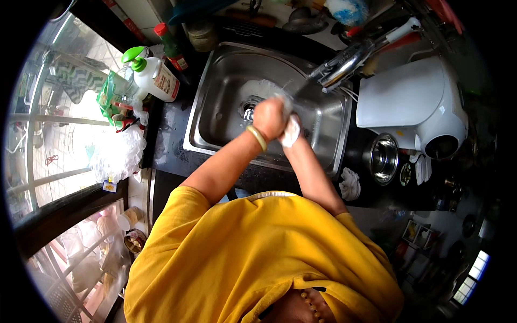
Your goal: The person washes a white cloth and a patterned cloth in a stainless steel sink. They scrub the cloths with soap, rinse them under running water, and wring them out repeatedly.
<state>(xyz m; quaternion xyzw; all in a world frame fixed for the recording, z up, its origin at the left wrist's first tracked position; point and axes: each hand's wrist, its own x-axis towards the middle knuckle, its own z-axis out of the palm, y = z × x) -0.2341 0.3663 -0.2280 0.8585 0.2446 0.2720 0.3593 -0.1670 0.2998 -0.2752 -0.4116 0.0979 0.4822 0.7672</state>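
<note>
My left hand (270, 117), with a pale bangle at its wrist, is curled over the sink, close against my right hand (294, 123). Between and around the hands is a white cloth (291, 131), part of it hanging over my right hand's palm side. Blur hides how the fingers lie. Water sprays beside them from the chrome faucet (343, 64) at the upper right. Below lies the stainless steel sink (218, 97), its drain (249, 110) just left of my left hand.
Left of the sink stand a white pump bottle (155, 78) and a green bottle with a red cap (173, 48). On the right are a white appliance (404, 97), a metal bowl (383, 158) and a crumpled white cloth (350, 184) on the black counter.
</note>
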